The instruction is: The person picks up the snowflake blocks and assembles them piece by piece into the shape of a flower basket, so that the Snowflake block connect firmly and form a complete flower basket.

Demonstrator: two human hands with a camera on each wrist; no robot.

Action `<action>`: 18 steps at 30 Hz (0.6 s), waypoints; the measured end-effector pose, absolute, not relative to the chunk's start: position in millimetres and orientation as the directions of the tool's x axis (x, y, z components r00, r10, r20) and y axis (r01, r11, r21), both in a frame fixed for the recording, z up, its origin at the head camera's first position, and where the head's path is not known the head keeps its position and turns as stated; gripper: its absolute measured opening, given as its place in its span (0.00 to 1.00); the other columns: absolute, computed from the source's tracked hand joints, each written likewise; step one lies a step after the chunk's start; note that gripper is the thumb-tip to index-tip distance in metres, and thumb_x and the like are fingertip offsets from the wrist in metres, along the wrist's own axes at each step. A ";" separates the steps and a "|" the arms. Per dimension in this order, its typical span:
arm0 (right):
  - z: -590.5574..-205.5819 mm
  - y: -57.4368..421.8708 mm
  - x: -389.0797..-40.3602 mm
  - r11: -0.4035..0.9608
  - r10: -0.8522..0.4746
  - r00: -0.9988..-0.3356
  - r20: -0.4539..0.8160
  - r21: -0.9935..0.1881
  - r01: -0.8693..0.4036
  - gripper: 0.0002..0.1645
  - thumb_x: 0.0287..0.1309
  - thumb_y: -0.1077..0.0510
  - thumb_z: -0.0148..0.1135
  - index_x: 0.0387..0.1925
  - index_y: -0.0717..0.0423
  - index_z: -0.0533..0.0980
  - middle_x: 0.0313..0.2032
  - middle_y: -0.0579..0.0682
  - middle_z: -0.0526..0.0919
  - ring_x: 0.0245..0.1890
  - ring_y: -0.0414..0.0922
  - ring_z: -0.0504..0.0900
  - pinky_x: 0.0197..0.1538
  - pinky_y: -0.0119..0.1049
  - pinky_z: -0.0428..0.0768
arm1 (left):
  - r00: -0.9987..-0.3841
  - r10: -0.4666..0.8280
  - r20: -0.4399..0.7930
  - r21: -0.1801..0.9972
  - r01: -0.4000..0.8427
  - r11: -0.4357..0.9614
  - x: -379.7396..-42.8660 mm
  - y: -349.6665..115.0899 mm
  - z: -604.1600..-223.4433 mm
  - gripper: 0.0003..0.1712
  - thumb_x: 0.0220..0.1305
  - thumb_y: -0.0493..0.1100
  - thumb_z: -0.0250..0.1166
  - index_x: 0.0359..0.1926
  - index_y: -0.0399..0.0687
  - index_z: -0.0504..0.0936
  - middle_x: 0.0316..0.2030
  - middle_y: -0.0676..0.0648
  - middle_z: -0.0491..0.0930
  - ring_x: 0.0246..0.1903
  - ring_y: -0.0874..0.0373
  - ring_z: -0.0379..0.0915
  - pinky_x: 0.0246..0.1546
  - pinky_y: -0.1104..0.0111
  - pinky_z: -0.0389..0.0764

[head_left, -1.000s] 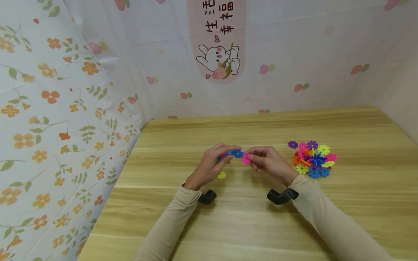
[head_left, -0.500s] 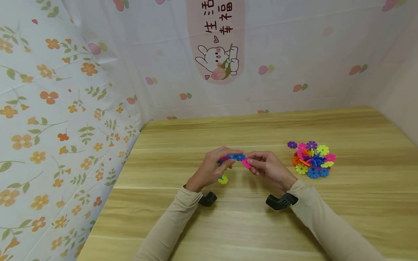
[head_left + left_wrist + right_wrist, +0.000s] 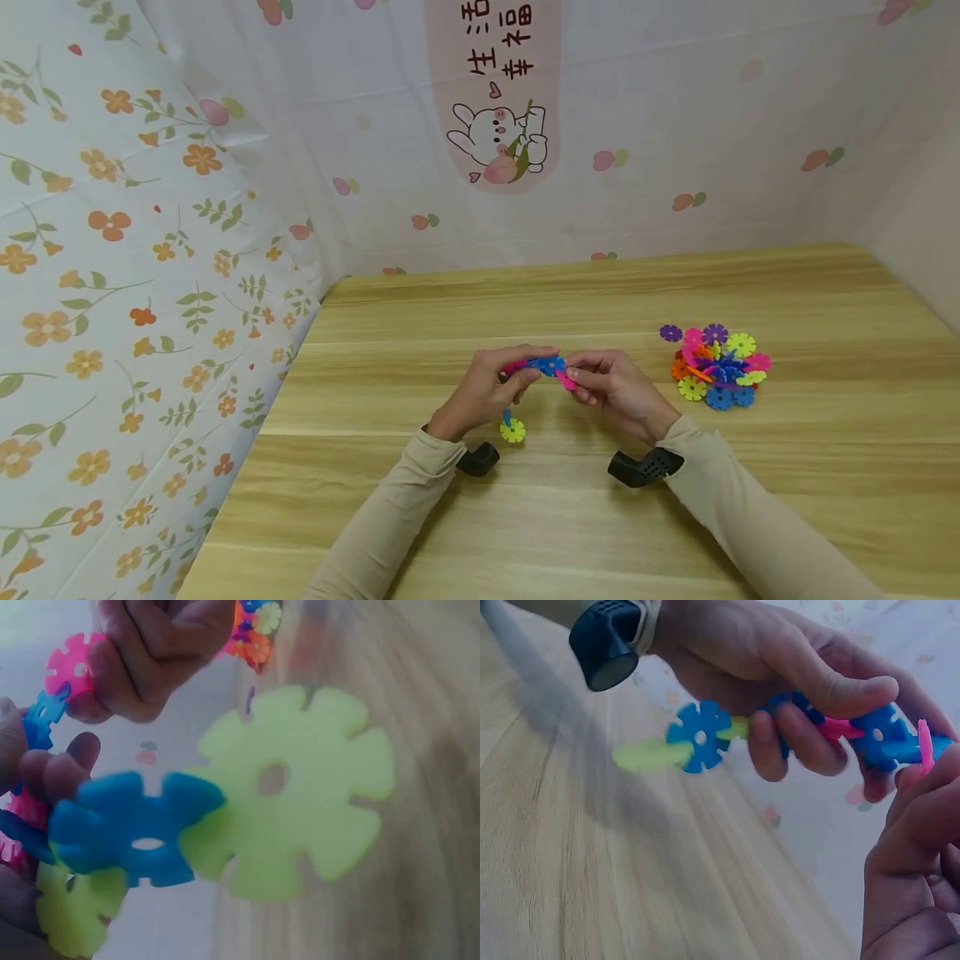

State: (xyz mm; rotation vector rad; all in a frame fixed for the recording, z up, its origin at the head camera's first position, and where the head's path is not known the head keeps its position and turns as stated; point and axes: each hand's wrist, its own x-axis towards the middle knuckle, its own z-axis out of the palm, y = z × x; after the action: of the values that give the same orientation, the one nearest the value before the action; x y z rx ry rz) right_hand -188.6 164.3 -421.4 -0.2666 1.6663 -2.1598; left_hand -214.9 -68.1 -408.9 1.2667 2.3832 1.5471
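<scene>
A chain of slotted plastic snowflake discs, blue, pink and yellow-green, runs through my left hand (image 3: 483, 387), whose fingers and thumb grip it. From below that hand hangs the chain's yellow-green end disc (image 3: 513, 430), large in the left wrist view, joined to a blue disc (image 3: 105, 825). At the other end, my right hand (image 3: 618, 387) pinches a pink disc (image 3: 566, 381) between thumb and fingers. In the right wrist view this pink disc stands edge-on against a blue disc (image 3: 866, 742) of the chain. My left palm and fingers hide part of the chain.
To the right on the wooden table (image 3: 570, 533) lies a pile of loose discs (image 3: 723, 396) in several colours. One purple disc (image 3: 671, 333) sits at the pile's left. A patterned cloth (image 3: 360, 217) hangs behind the table and along its left side.
The chain's yellow-green end has swung lower and come further out from under my left hand. The pink disc has tilted and dropped slightly with my right fingers.
</scene>
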 end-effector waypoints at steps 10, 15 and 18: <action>-415.9 168.0 -201.2 0.029 -0.346 -0.929 -0.131 -0.991 0.129 0.17 0.77 0.53 0.48 0.54 0.61 0.75 0.33 0.49 0.80 0.25 0.36 0.76 0.31 0.29 0.79 | -0.625 0.630 0.461 0.680 0.705 0.203 -220.1 -71.9 -399.8 0.20 0.72 0.38 0.59 0.63 0.46 0.80 0.45 0.44 0.85 0.29 0.52 0.80 0.29 0.73 0.80; -419.2 186.9 -210.5 0.382 -0.171 -0.982 -0.082 -0.924 0.011 0.18 0.76 0.57 0.50 0.53 0.67 0.77 0.43 0.63 0.81 0.26 0.42 0.80 0.29 0.33 0.81 | -0.632 0.629 0.453 0.657 0.713 0.243 -219.3 -74.5 -401.8 0.20 0.70 0.36 0.61 0.62 0.47 0.80 0.43 0.45 0.84 0.32 0.56 0.81 0.32 0.73 0.80; -422.0 198.4 -213.2 0.503 -0.110 -0.990 -0.082 -0.864 0.016 0.17 0.75 0.57 0.52 0.52 0.66 0.78 0.39 0.63 0.82 0.26 0.44 0.80 0.28 0.34 0.80 | -0.637 0.635 0.438 0.650 0.712 0.266 -218.5 -77.5 -403.0 0.20 0.70 0.36 0.62 0.62 0.46 0.80 0.42 0.44 0.84 0.32 0.58 0.80 0.32 0.74 0.79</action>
State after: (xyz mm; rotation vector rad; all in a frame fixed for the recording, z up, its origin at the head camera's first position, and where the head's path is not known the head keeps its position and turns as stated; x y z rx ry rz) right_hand -213.2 198.4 -422.0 -0.0823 2.6114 -1.5041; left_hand -218.5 -77.5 -403.0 1.3701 2.5683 1.4006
